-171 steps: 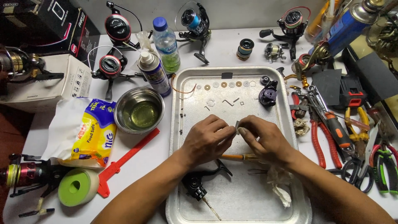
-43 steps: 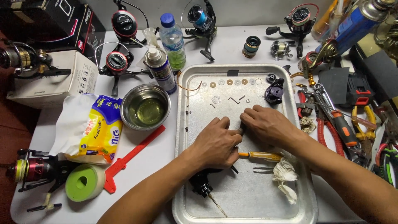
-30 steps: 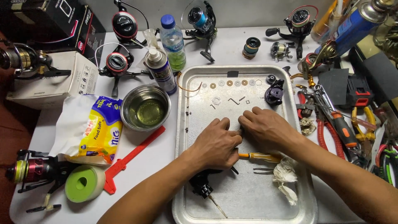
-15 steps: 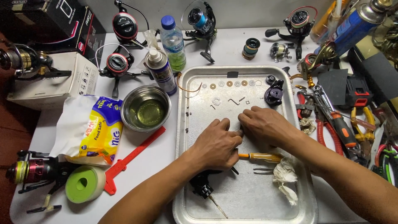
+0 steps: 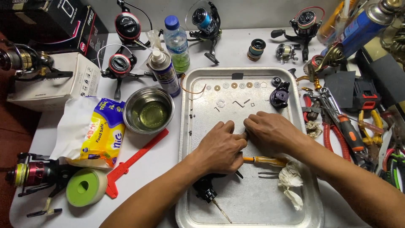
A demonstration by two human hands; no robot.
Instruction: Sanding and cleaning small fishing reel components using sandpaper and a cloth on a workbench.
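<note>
Both my hands rest low over a metal tray (image 5: 182, 126). My left hand (image 5: 219, 147) and my right hand (image 5: 272, 133) meet fingertip to fingertip near the tray's middle, pinched on a small part that the fingers mostly hide. A yellow-handled screwdriver (image 5: 265, 160) lies just below my right hand, with thin tweezers (image 5: 268, 174) and a crumpled white tissue (image 5: 290, 181) beside it. A black reel body (image 5: 204, 190) lies under my left wrist. A row of small washers (image 5: 234, 85) and a black reel part (image 5: 279, 93) sit at the tray's far end.
Left of the tray stand a steel bowl of oily liquid (image 5: 148, 110), a spray can (image 5: 163, 72), a water bottle (image 5: 176, 42), a red caliper (image 5: 135, 162), a green tape roll (image 5: 86, 187) and a tissue pack (image 5: 95, 131). Pliers (image 5: 344, 131) and other tools crowd the right; fishing reels line the back.
My hands have come down from a raised hold to lie low on the tray. In the last second they have barely moved.
</note>
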